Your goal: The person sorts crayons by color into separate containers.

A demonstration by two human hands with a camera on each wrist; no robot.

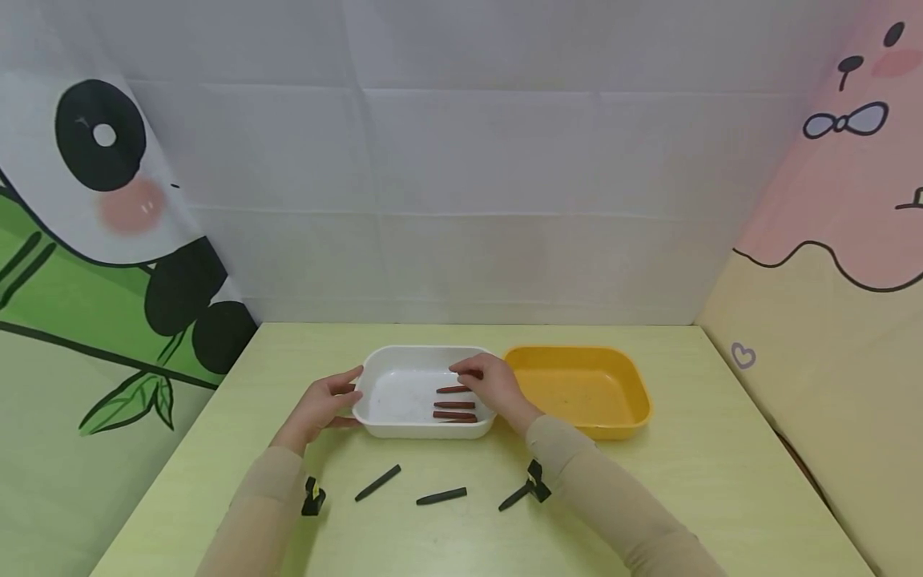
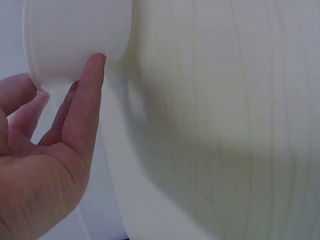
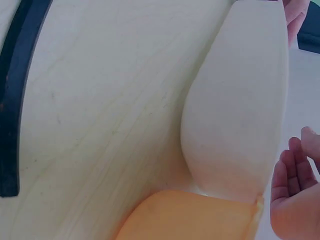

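At the left end of the white tray (image 1: 421,431), my left hand (image 1: 320,407) grips the rim, with fingers spread along the outer wall (image 2: 80,45). My right hand (image 1: 497,386) hovers at the tray's right side, thumb close to the fingertips and nothing visible between them. Just below those fingertips is a reddish-brown crayon-like stick (image 1: 451,390), its right end partly covered by the hand. More reddish-brown sticks (image 1: 454,405) lie in a column beneath it inside the tray. In the right wrist view, the right hand (image 3: 297,190) is beside the tray's rim with its fingers loosely bent.
A yellow tray (image 1: 613,431) stands against the white one on the right. Nearer me on the table lie a dark stick (image 1: 378,483), a second dark stick (image 1: 441,496) and a third dark stick (image 1: 514,497) beside my right forearm. A white cloth (image 1: 461,160) hangs behind.
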